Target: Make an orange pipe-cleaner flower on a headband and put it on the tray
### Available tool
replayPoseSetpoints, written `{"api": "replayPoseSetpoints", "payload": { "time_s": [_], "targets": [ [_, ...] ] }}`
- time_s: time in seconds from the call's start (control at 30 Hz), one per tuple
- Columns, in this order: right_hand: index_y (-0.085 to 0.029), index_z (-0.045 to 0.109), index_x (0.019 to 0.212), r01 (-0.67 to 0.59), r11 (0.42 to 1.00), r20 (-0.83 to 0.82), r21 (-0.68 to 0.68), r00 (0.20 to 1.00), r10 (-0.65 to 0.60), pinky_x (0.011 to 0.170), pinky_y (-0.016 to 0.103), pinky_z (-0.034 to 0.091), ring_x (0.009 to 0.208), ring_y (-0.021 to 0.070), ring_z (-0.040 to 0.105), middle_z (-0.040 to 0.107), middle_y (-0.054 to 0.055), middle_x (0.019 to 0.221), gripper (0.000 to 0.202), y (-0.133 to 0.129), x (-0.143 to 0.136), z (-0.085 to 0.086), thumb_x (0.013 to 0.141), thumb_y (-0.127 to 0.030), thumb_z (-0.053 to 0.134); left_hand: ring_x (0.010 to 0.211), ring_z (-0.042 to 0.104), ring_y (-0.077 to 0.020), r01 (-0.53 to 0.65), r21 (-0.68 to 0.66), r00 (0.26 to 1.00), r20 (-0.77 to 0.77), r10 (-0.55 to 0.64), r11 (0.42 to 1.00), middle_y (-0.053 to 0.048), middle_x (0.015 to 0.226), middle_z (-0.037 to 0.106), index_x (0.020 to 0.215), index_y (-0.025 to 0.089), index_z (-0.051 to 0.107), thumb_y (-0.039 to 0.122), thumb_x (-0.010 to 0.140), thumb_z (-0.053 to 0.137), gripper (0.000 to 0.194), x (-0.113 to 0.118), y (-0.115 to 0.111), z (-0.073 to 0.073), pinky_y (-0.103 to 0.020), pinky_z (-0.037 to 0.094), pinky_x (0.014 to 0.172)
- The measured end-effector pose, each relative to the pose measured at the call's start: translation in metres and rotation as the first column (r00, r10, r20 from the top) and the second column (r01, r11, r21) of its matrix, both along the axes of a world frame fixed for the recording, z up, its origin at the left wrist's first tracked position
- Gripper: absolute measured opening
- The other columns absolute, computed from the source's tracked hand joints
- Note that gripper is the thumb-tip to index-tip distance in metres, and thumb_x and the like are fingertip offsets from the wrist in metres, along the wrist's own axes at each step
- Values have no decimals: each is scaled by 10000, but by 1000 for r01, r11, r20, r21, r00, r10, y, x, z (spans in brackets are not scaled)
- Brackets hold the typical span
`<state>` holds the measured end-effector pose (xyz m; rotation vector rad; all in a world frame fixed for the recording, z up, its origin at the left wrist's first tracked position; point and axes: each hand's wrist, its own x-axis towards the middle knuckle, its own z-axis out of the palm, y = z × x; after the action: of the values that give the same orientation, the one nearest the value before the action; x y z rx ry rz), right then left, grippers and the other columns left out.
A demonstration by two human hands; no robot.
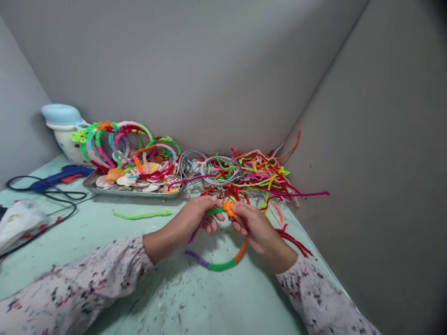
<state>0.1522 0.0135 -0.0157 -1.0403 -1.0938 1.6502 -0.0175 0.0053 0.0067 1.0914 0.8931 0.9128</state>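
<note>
Between my two hands is a curved headband (222,266) wrapped in purple, green and orange pipe cleaner, its lower arc hanging over the table. An orange pipe-cleaner flower (230,209) sits on its green upper stretch. My left hand (198,217) is closed round the green and purple part, thumb and forefinger pinching it just left of the flower. At the flower's right edge, my right hand (257,227) pinches with thumb and fingers, and the orange section comes out beneath it. The fingers cover part of the band.
Behind my hands lies a heap of loose pipe cleaners (260,173) with coiled wire (220,170). A metal tray (136,192) holds shells and finished hoops (130,136). At left are a blue glue gun (50,181), a black cord (69,207), a plastic bag (18,223) and a lidded container (66,139).
</note>
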Motion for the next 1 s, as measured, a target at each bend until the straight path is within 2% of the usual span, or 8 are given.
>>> {"api": "replayPoseSetpoints", "payload": {
  "time_s": [0.23,0.4,0.47,0.53,0.6,0.7,0.87,1.0],
  "targets": [
    [-156,533,746,-77,985,-232,-152,972,41,322,144,190,377,35,380,569,-18,604,142,13,10,-17,709,-264,616,546,609,-132,67,-80,994,90,-60,995,-78,784,662,938,137,528,212,780,459,188,-2,1,13,-254,453,539],
    [-151,540,765,-157,961,-346,-227,936,71,323,130,197,383,35,375,571,-5,611,108,11,10,-19,715,-239,576,638,597,-126,132,192,984,-140,-106,972,-33,809,642,929,155,559,177,768,527,167,-4,-2,13,-260,453,624],
    [-148,540,750,-207,944,-403,-257,911,91,325,128,195,370,30,348,550,-16,582,89,11,9,-20,705,-222,563,717,581,-132,157,396,961,-272,-48,905,-37,854,646,940,163,600,192,780,551,169,-5,-1,9,-254,444,666],
    [-147,539,739,-254,925,-440,-282,891,110,327,125,193,365,28,326,532,-23,561,76,10,8,-20,702,-212,550,786,564,-143,202,582,925,-378,43,788,-45,909,641,983,183,642,218,803,561,200,-7,2,3,-258,433,712],
    [-142,541,739,-291,907,-455,-305,881,130,330,117,189,372,25,324,532,-21,566,73,10,8,-19,707,-208,542,827,551,-155,259,691,871,-469,146,675,-48,902,619,1037,209,664,222,823,555,240,-9,5,-4,-269,421,753],
    [-127,554,756,-341,875,-459,-343,874,161,326,106,187,380,20,332,554,-6,598,89,9,8,-19,716,-206,542,899,540,-179,322,754,796,-543,268,572,-68,979,589,1125,245,645,232,852,521,300,-12,9,-10,-291,413,789],
    [-111,572,803,-375,847,-479,-376,861,168,310,96,203,377,19,349,559,2,607,129,10,9,-22,720,-206,546,1067,521,-213,465,755,742,-617,261,462,-74,1142,609,1101,258,651,294,893,473,276,-14,17,-10,-345,358,928],
    [-130,577,858,-280,912,-378,-301,913,156,337,115,305,464,59,490,586,15,674,147,8,7,-22,750,-230,569,1015,552,-222,516,710,721,-662,204,480,-80,1052,658,1048,225,654,298,884,478,251,-17,24,-10,-356,349,941]
  ]
}}
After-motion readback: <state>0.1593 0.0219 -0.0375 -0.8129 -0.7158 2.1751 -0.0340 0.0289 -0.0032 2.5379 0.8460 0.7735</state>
